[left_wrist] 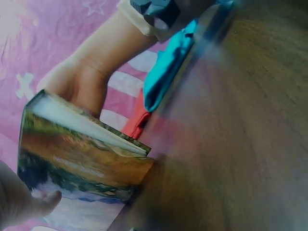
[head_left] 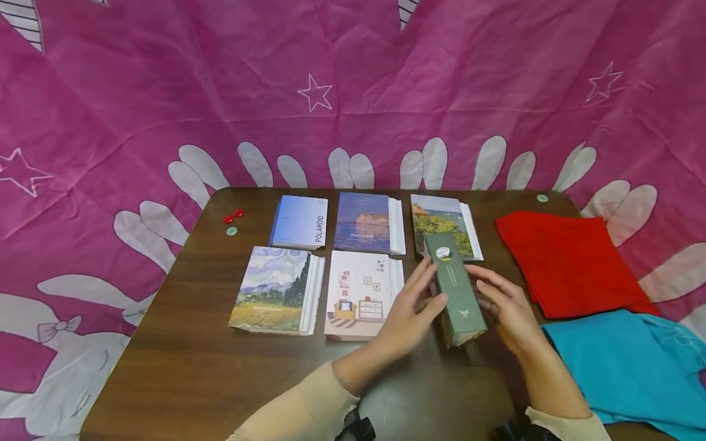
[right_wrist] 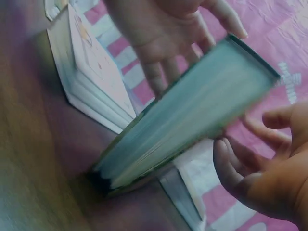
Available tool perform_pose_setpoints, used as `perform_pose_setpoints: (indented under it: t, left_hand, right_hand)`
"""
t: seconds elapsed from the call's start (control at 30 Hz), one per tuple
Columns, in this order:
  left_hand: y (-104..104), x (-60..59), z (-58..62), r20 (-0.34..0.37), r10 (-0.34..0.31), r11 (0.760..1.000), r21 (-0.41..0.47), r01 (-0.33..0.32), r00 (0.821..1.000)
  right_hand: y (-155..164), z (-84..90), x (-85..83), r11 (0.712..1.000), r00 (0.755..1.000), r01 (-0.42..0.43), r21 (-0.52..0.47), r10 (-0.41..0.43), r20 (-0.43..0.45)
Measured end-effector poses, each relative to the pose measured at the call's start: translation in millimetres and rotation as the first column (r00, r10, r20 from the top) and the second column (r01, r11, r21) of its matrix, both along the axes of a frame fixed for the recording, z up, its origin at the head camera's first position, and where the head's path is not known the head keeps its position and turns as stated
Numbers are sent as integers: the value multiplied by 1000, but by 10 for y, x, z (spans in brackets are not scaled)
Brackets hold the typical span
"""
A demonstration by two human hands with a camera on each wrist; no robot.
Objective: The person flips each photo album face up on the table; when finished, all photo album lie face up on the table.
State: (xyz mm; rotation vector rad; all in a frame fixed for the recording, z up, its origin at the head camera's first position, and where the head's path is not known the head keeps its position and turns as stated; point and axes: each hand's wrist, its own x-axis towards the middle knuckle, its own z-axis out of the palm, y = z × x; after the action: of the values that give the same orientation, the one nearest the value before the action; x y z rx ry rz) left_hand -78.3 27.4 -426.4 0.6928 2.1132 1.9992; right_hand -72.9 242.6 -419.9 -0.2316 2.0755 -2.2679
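A photo album with a green spine point(head_left: 455, 285) stands on its page edges, spine up, between my two hands. My left hand point(head_left: 407, 309) is at its left cover, fingers extended along it. At the right cover is my right hand point(head_left: 510, 306), fingers spread and slightly bent, fingertips right at the cover. The left wrist view shows the painted landscape cover point(left_wrist: 82, 163) and my left thumb point(left_wrist: 45, 204) against it. In the right wrist view the white page block point(right_wrist: 192, 106) shows between the covers, with a palm on either side.
Behind the green spine lies a landscape album point(head_left: 441, 214). Left of it are a sea-cliff album point(head_left: 361, 220), a blue Polaroid album point(head_left: 299, 220), a pink room-drawing album point(head_left: 358, 294) and a cypress-field album point(head_left: 270, 288). Red cloth point(head_left: 573, 263) and turquoise cloth point(head_left: 629, 367) lie right; small red buttons point(head_left: 234, 216) left.
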Motion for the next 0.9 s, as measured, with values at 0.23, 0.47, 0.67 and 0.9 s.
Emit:
perform_pose_setpoints:
  t: [0.23, 0.47, 0.67, 0.9]
  left_hand:
    - [-175, 34, 11, -40, 74, 989, -126, -79, 996]
    - [-142, 13, -155, 225, 41, 983, -185, 2, 973]
    - [8, -108, -291, 397, 5, 989, -135, 53, 918]
    - [51, -168, -332, 447, -10, 985, -151, 87, 894]
  right_hand:
    - [-74, -131, -68, 900, 987, -48, 432, -23, 157]
    - [-20, -196, -92, 782, 950, -133, 609, -74, 303]
    - [54, -175, -117, 719, 957, -102, 688, -117, 264]
    - [97, -193, -123, 627, 965, -96, 773, -132, 227]
